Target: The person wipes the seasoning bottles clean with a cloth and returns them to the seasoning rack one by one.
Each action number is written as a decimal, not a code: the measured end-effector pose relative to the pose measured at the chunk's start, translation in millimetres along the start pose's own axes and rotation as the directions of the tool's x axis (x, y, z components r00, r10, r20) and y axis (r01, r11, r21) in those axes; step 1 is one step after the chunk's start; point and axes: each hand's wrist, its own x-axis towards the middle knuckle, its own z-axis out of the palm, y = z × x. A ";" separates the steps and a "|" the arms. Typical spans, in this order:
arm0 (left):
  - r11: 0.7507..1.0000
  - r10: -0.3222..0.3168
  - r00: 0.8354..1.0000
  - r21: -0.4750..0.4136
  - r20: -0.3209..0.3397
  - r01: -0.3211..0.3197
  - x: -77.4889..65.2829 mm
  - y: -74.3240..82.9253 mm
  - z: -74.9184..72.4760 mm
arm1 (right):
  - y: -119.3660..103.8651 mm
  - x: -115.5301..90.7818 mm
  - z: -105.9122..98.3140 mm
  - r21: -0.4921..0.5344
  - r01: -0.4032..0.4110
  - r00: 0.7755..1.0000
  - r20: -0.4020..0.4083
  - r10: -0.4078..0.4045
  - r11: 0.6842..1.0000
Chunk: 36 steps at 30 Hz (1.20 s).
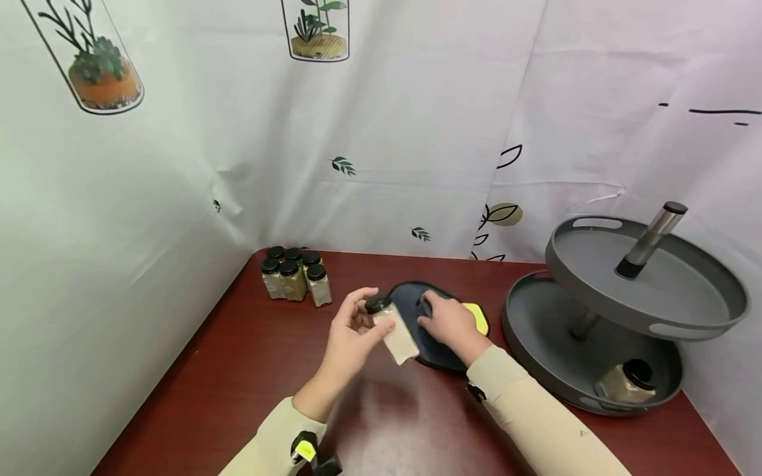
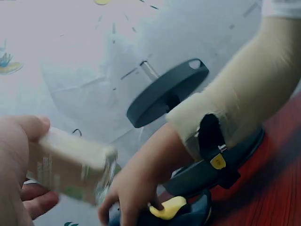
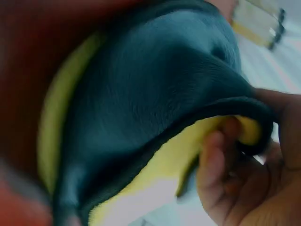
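Observation:
My left hand [image 1: 350, 334] holds a square spice jar [image 1: 402, 341] with a black lid and pale contents, tilted above the table. In the left wrist view a label with small print shows on the blurred jar [image 2: 70, 165]. Just to the right, my right hand [image 1: 450, 322] pinches a dark blue cloth [image 1: 437, 357] with a yellow underside. The right wrist view shows the cloth [image 3: 155, 80] curling up, its dark-trimmed edge between the thumb and fingers of the right hand [image 3: 254, 183].
Several black-lidded spice jars [image 1: 292, 281] stand grouped at the table's back left corner. On the right is a grey two-tier round stand [image 1: 595, 291]; another jar [image 1: 628, 383] sits on its lower tier. A white printed curtain [image 1: 381, 132] borders the red-brown table [image 1: 238, 383].

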 end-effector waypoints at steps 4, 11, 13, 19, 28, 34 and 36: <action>0.899 0.189 0.978 0.384 0.089 -0.209 -0.3 -2.0 11.8 | 2.7 -9.3 6.1 -0.014 0.039 0.999 0.029 -0.038 0.999; 0.693 0.323 0.935 0.636 0.146 -0.339 0.4 -5.6 24.6 | 5.1 -54.3 -33.1 0.394 0.248 0.935 -0.335 -0.113 0.885; 0.686 0.317 0.936 0.644 0.154 -0.338 1.7 -6.3 29.6 | 4.9 -66.6 -37.6 0.511 0.292 0.938 -0.320 -0.137 0.809; 0.609 0.393 0.887 0.654 0.242 -0.448 4.6 -9.4 55.0 | -0.8 -85.3 -29.4 0.628 0.284 0.952 -0.274 -0.136 0.725; 0.574 0.253 0.899 0.693 0.356 -0.436 -3.7 -15.6 76.6 | 34.3 -96.0 -31.6 0.421 0.227 0.850 -0.525 0.032 0.878; 0.571 0.140 0.959 0.771 0.247 -0.282 7.8 -26.3 38.4 | 102.3 -108.6 -52.5 0.153 0.149 0.738 -0.675 -0.007 0.977; 0.571 0.134 0.975 0.790 0.180 -0.224 14.5 -31.8 19.5 | 124.9 -114.8 -56.9 0.084 0.118 0.754 -0.656 -0.034 0.989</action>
